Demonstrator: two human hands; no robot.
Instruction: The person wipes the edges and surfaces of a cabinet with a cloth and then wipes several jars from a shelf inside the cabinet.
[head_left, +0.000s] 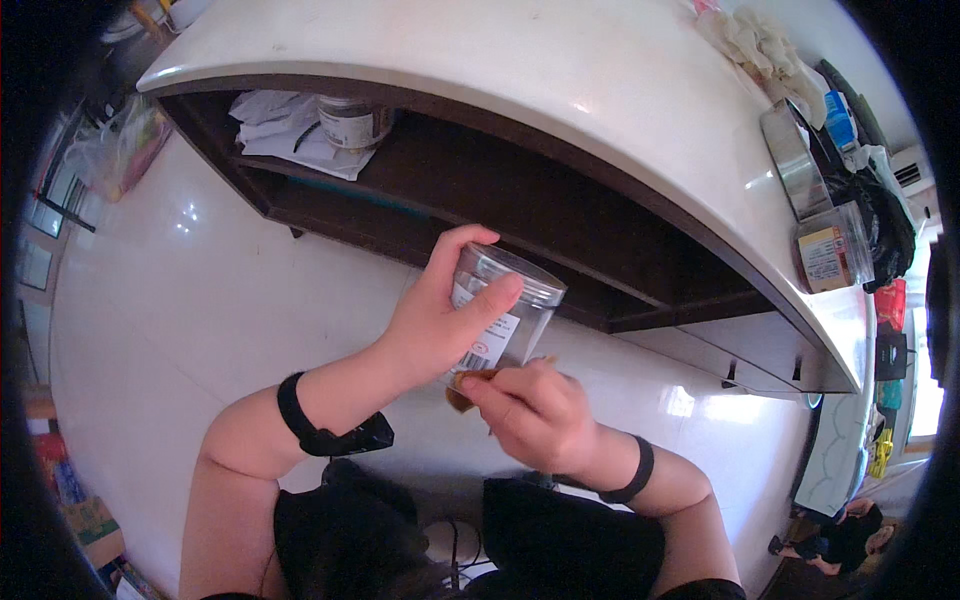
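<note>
A clear plastic jar (536, 319) with a white printed label is tilted in front of the open shelf, its lid end up. My left hand (442, 315) grips it around the side, thumb across the front near the lid. My right hand (536, 412) pinches a brown cloth or similar soft piece (460, 396) against the jar's lower end. Much of that brown piece is covered by the fingers, so its exact kind cannot be told.
A dark wooden shelf unit (480, 157) under a white top (480, 37) holds papers (274, 124) and another labelled jar (351, 124). On the top at right stand a metal container (799, 161) and a clear plastic box (832, 251). Another person (844, 538) is far off at lower right.
</note>
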